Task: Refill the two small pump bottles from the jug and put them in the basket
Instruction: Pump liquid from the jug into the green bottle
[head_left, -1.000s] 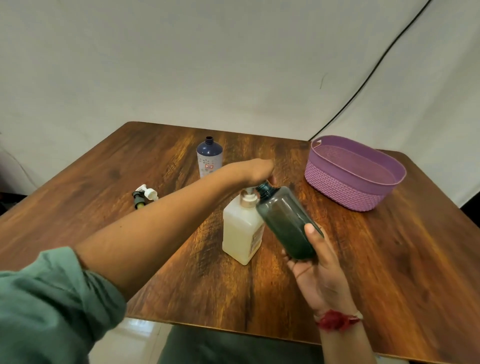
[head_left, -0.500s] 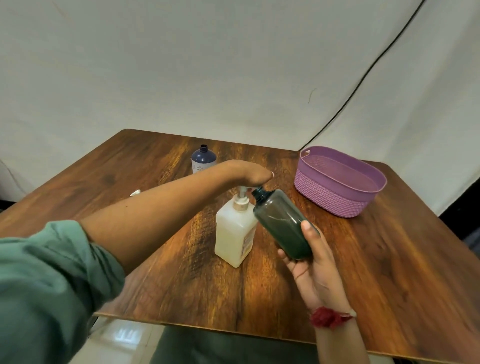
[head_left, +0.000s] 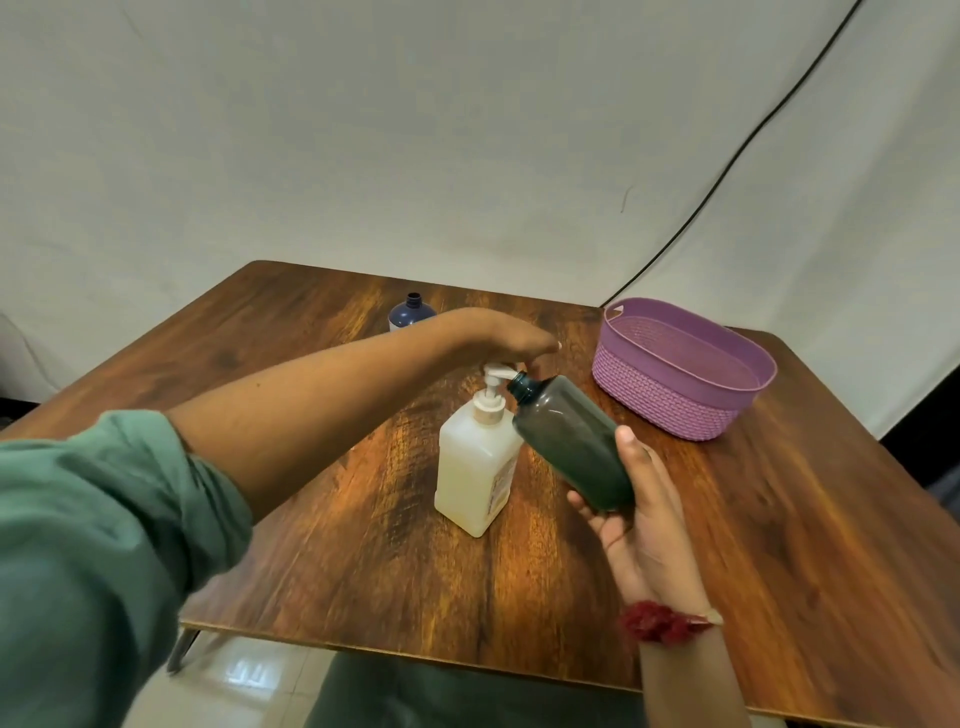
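Note:
A white jug (head_left: 475, 467) with a white pump head (head_left: 497, 373) stands mid-table. My left hand (head_left: 506, 340) rests palm-down on top of the pump head, fingers reaching over it. My right hand (head_left: 641, 512) grips a dark green bottle (head_left: 571, 441) without a cap, tilted so its open neck sits right at the pump spout. A dark blue bottle (head_left: 411, 314), also uncapped, stands upright at the far side, partly behind my left forearm. The purple basket (head_left: 675, 402) sits at the right rear of the table with nothing visible inside it.
The wooden table (head_left: 395, 566) has its front edge close to me. A white cloth backdrop hangs behind, with a black cable (head_left: 727, 161) running down it toward the basket. Tiled floor shows below the front edge.
The pump head has risen from its pressed-down position, with my left hand still on it. The camera has tilted up, so the loose pump caps on the left are now hidden behind my arm.

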